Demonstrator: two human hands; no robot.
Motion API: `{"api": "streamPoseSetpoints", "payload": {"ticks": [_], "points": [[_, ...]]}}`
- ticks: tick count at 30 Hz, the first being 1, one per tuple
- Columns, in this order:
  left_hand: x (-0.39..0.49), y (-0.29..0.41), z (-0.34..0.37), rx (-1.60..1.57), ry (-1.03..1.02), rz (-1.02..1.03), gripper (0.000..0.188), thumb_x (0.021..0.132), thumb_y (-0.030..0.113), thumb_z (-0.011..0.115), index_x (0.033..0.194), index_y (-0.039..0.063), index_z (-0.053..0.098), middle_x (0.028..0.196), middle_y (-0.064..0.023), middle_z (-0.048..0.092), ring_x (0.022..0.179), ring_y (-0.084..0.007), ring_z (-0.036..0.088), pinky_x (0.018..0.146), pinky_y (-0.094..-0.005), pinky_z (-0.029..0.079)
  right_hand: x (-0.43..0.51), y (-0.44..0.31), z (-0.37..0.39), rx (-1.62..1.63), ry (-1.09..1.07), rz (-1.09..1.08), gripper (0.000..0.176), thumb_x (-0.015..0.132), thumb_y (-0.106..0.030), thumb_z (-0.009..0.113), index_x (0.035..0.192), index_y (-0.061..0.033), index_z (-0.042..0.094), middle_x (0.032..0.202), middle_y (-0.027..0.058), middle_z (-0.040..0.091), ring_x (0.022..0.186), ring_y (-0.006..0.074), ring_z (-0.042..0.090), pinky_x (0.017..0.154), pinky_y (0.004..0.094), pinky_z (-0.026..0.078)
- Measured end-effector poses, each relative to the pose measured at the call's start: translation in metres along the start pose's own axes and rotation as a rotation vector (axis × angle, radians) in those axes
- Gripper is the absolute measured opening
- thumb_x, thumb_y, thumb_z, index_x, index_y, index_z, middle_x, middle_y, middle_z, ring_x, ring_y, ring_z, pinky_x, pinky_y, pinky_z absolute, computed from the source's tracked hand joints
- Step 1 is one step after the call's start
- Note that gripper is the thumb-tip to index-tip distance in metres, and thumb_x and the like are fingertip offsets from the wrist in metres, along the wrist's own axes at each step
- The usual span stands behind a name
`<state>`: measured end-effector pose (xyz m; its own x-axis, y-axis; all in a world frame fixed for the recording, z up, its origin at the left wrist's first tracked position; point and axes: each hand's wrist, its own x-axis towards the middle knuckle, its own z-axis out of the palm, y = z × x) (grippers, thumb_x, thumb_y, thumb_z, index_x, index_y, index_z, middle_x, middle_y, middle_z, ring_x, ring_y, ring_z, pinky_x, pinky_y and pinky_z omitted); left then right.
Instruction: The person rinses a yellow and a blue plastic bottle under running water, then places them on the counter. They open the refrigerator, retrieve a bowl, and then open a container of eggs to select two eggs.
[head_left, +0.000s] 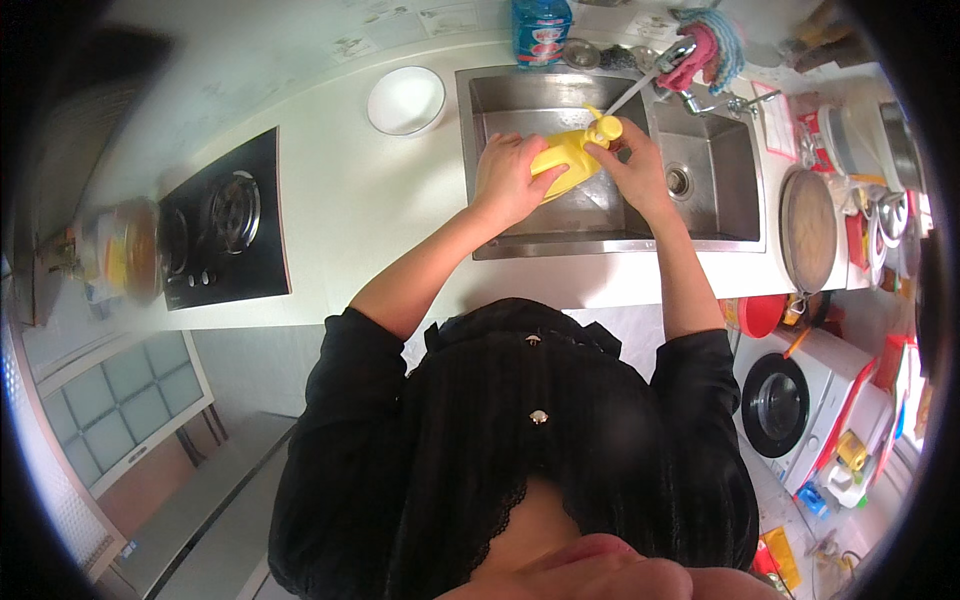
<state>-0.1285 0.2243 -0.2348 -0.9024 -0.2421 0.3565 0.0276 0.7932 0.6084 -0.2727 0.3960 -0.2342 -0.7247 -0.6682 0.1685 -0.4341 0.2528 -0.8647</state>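
Note:
Over the large left basin of a stainless steel sink (544, 246), I hold a yellow plastic pump bottle (568, 159), tilted with its pump head toward the upper right. My left hand (514, 176) grips the bottle's body, thumb on the near side. At the bottle's neck, just below the pump head, are the fingers of my right hand (636, 166); some of them are hidden behind it. A faucet (676, 56) reaches in from the upper right, and a pale streak, apparently running water or the spout, extends from it close to the pump head.
A white bowl (406, 100) sits on the counter left of the sink. Behind the basin stands a blue bottle (541, 34). Cloths (709, 52) hang over the faucet. A black gas cooktop (225, 217) is at far left; a round wooden board (810, 229) lies right of the sink.

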Motion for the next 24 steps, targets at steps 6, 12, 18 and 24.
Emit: {"api": "streamPoseSetpoints", "payload": {"ticks": [6,12,18,24], "points": [[-0.018,0.0,-0.029,-0.007,0.026,0.046,0.031,0.08,0.029,0.078,0.086,0.004,0.062,0.077,-0.014,0.064,0.075,-0.0346,0.059,0.073,-0.0444,0.045,-0.007,-0.035,0.015,-0.185,-0.112,0.057,0.039,0.084,-0.019,0.08,0.116,-0.0025,0.064,0.092,0.0044,0.065,0.082,0.015,0.061,0.077,0.0293,0.049],[-0.031,-0.009,-0.052,-0.014,0.061,0.048,0.029,0.08,0.028,0.079,0.088,0.005,0.063,0.076,-0.013,0.063,0.073,-0.034,0.059,0.072,-0.0434,0.044,-0.008,-0.057,0.018,0.011,-0.23,-0.062,0.045,0.08,-0.023,0.083,0.115,-0.0024,0.063,0.105,0.0098,0.066,0.096,0.0216,0.062,0.086,0.034,0.049],[-0.031,-0.02,-0.066,-0.012,0.075,0.074,0.029,0.08,0.028,0.079,0.086,0.005,0.063,0.075,-0.0131,0.063,0.073,-0.0336,0.06,0.072,-0.0436,0.045,0.0,-0.057,0.029,-0.261,-0.186,-0.113,0.047,0.079,-0.031,0.082,0.111,-0.0025,0.063,0.109,0.0126,0.065,0.098,0.0268,0.062,0.086,0.0375,0.048],[-0.033,-0.025,-0.077,-0.023,0.076,0.015,0.03,0.079,0.03,0.079,0.082,0.006,0.063,0.073,-0.0138,0.065,0.074,-0.0335,0.062,0.074,-0.0441,0.045,0.011,-0.066,0.035,-0.088,-0.251,-0.223,0.043,0.08,-0.029,0.081,0.109,-0.0026,0.065,0.101,0.0131,0.065,0.09,0.0268,0.062,0.083,0.036,0.05]]}}
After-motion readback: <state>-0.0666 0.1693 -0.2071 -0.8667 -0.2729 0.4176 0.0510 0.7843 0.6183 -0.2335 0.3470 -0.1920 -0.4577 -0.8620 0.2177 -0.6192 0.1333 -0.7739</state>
